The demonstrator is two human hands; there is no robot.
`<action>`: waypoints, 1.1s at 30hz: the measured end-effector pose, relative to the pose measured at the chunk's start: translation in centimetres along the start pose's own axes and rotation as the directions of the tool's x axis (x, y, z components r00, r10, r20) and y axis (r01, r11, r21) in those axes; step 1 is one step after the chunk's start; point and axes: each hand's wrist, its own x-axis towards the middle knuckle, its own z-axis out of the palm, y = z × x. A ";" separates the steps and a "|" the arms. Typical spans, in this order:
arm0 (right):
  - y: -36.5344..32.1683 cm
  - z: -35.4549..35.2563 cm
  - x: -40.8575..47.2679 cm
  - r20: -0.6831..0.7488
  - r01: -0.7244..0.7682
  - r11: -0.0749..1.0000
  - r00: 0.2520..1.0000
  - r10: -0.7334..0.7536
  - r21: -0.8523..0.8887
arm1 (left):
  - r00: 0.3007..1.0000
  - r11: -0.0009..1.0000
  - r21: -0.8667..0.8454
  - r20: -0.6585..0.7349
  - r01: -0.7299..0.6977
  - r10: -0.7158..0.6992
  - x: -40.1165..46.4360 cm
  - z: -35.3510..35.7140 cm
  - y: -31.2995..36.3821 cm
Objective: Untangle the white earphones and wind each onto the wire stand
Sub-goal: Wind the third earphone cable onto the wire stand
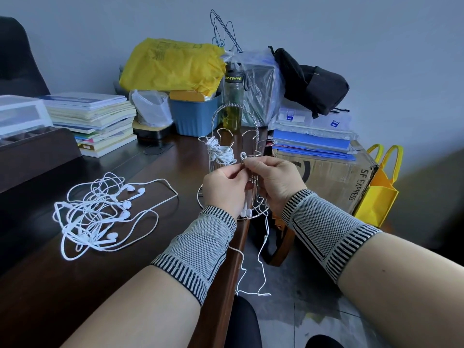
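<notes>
Loose cord [261,249] dangles below my wrists while both hands, left hand [224,189] and right hand [273,182], pinch it at the wire stand [227,114], mid-wind; next: wrap the slack on (tangled earphones [100,212] wait left).
</notes>
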 end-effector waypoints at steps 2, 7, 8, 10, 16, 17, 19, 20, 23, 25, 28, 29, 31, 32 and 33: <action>-0.1 0.0 -0.3 0.019 -0.002 1.000 1.000 0.002 0.006 | 1.000 1.000 -0.017 -0.029 0.004 -0.005 0.0 0.0 0.0; 0.3 -0.6 -0.7 -0.004 -0.012 0.998 1.000 0.012 0.061 | 1.000 1.000 -0.017 -0.023 0.012 -0.012 0.0 0.0 0.1; 0.5 -0.8 -0.8 -0.024 -0.015 0.998 1.000 0.016 0.059 | 1.000 1.000 -0.009 -0.018 0.014 -0.014 0.0 -0.1 0.0; 0.8 -1.2 -0.8 -0.052 -0.025 0.998 0.998 0.029 0.061 | 1.000 1.000 -0.001 -0.009 0.028 -0.028 0.0 -0.1 0.0; 0.3 -1.6 -1.1 -0.052 0.020 1.000 0.998 -0.020 -0.001 | 0.998 0.997 -0.040 0.019 0.063 -0.063 0.0 -0.2 0.2; 0.1 -1.6 -1.2 -0.054 0.038 0.999 0.998 -0.040 -0.027 | 0.997 0.997 -0.042 0.027 0.070 -0.069 0.1 -0.2 0.1; -0.1 -1.6 -1.2 -0.053 0.062 0.996 0.996 -0.066 -0.068 | 0.995 0.994 -0.054 0.040 0.090 -0.088 0.3 -0.3 0.0; -0.2 -1.5 -1.2 -0.051 0.066 0.995 0.996 -0.070 -0.076 | 0.994 0.993 -0.062 0.049 0.101 -0.098 0.3 -0.3 0.0; -0.2 -1.6 -1.3 -0.049 0.072 0.994 0.996 -0.076 -0.087 | 0.989 0.989 -0.068 0.070 0.132 -0.128 0.2 -0.4 0.1; 0.1 -1.7 -1.3 -0.050 0.075 0.992 0.996 -0.080 -0.102 | 0.991 0.990 -0.073 0.061 0.122 -0.118 0.2 -0.3 0.1; 0.4 -1.8 -1.4 -0.048 0.067 0.991 0.996 -0.073 -0.118 | 0.989 0.987 -0.080 0.053 0.140 -0.136 0.2 -0.2 0.1; 0.5 -1.7 -1.4 -0.048 0.062 0.991 0.997 -0.068 -0.120 | 0.987 0.984 -0.086 0.056 0.157 -0.153 0.2 -0.2 0.1; 0.5 -1.7 -1.3 -0.047 0.054 0.991 0.997 -0.060 -0.124 | 0.981 0.977 -0.103 0.063 0.188 -0.182 0.2 -0.1 0.2; 0.4 -1.7 -1.3 -0.044 0.049 0.990 0.997 -0.055 -0.130 | 0.979 0.973 -0.113 0.065 0.201 -0.195 0.1 -0.1 0.3; 0.4 -1.8 -1.2 -0.042 0.045 0.989 0.998 -0.051 -0.141 | 0.976 0.969 -0.124 0.065 0.215 -0.208 0.0 -0.1 0.4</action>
